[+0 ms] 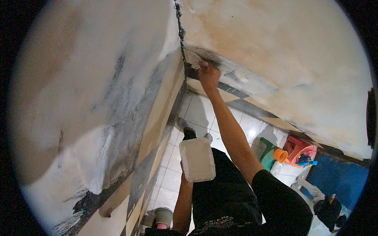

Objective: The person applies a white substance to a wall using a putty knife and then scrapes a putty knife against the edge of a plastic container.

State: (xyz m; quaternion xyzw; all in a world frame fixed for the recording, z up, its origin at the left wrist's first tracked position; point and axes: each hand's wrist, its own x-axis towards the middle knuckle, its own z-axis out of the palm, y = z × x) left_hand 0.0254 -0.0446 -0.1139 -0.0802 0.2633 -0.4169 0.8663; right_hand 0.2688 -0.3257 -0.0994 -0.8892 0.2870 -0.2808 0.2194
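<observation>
A wall (86,98) streaked with grey and white patches fills the left side of the scene, a short brown stub (106,211) jutting out from it near the bottom, and a grey bucket (163,215) stands on the white-tiled floor (169,179) close to its base. A ragged dark seam (180,29) marks the corner where this wall meets another. The person's left hand (182,167), mostly hidden, holds up a pale rectangular tub (198,160) in front of the black shirt (224,196), well below the other hand; how far its fingers curl cannot be seen. The right hand (209,74), at the end of an outstretched arm, is at the stained right-hand wall (275,43), just beside the corner, its fingers bent inward; whether they grip anything cannot be told. Farther right, near the foot of that wall, a green plastic piece (267,153), an orange cup (280,155) and a red plastic item (299,149) sit close together, with a deep-blue panel (330,177) beyond them.
</observation>
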